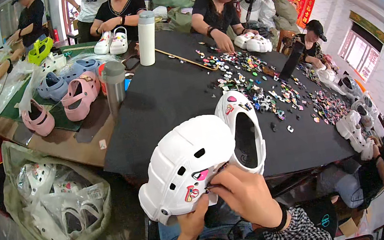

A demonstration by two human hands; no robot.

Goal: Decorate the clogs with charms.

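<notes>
Left hand (pixel 192 222) clasps a white clog (pixel 185 154), right hand (pixel 250 196) pinches beside its charms (pixel 192 193), at the black table (pixel 149 106)'s near edge!

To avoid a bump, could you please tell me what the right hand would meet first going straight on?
The right hand would likely meet the held white clog first; whether they already touch is unclear.

Checked black-and-white sleeves (pixel 304 231), 2 black wristbands (pixel 283 219)
</notes>
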